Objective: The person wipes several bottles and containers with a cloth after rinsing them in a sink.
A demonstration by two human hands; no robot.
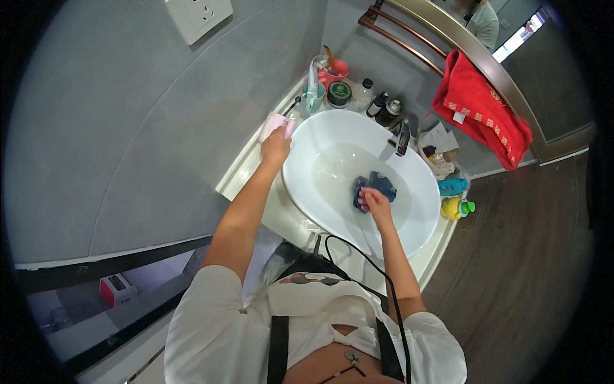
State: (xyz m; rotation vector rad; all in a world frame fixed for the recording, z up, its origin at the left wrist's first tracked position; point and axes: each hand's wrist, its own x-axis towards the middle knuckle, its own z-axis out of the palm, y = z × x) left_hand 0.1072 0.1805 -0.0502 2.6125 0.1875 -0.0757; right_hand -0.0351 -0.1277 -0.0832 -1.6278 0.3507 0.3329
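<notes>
At the left edge of the white oval washbasin (297, 168), my left hand (276, 147) has its fingers closed on a pale pink object (274, 123) that rests on the counter; its exact kind is partly hidden by the hand. My right hand (376, 206) is down in the basin, fingers curled against a dark blue cloth (382, 184). The cloth lies bunched in shallow clear water near the right side of the bowl. Beyond it, a chrome faucet (404, 136) stands at the basin's back right.
Behind the basin are a teal cup (312, 99), a coral cup (337, 70), a round green-lidded jar (339, 93) and dark bottles (387, 112). Blue (453, 186) and yellow (453, 208) bottles stand at right. A red towel (480, 109) hangs from a copper rail (409, 41). A black cable (390, 288) crosses my front.
</notes>
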